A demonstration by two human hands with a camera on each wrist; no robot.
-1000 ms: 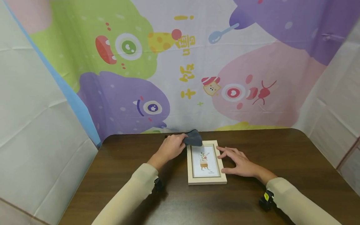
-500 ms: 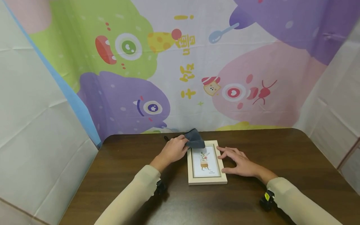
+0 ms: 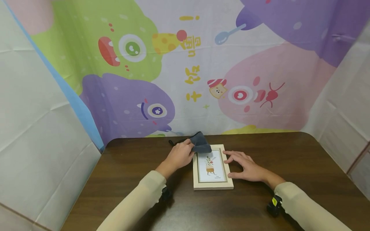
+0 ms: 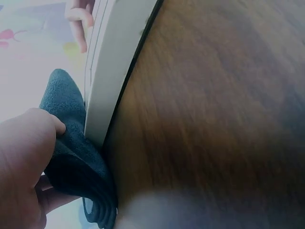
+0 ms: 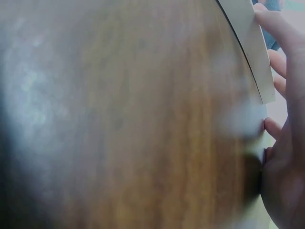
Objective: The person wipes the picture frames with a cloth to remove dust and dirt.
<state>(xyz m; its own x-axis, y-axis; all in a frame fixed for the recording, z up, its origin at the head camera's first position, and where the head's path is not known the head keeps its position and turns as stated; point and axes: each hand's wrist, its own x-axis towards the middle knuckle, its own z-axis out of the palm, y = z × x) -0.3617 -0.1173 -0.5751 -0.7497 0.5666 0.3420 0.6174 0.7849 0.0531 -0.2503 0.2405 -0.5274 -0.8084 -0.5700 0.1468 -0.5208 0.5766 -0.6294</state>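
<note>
A cream picture frame [image 3: 213,185] lies face up on the dark wooden table, with a potted-plant print behind its pane. My left hand [image 3: 180,156] pinches a dark blue-grey cloth [image 3: 200,143], which lies over the frame's top left corner. In the left wrist view the cloth [image 4: 71,121] bunches below the thumb and drapes against the frame's end [image 4: 112,71]. Along the frame's right side my right hand [image 3: 248,167] rests with spread fingers, fingertips and thumb at the edge. The right wrist view shows these fingers beside the frame's pale side [image 5: 252,45].
The brown table [image 3: 202,211] has rounded far corners. Behind it hangs a cartoon-printed curtain [image 3: 199,115], and pale panels stand at left [image 3: 43,128] and right. A thin black cord end [image 3: 171,142] sticks out left of the cloth.
My left hand has shifted slightly right and nearer, carrying the cloth a little further over the frame's top. My right hand stays in place, and the frame has hardly moved.
</note>
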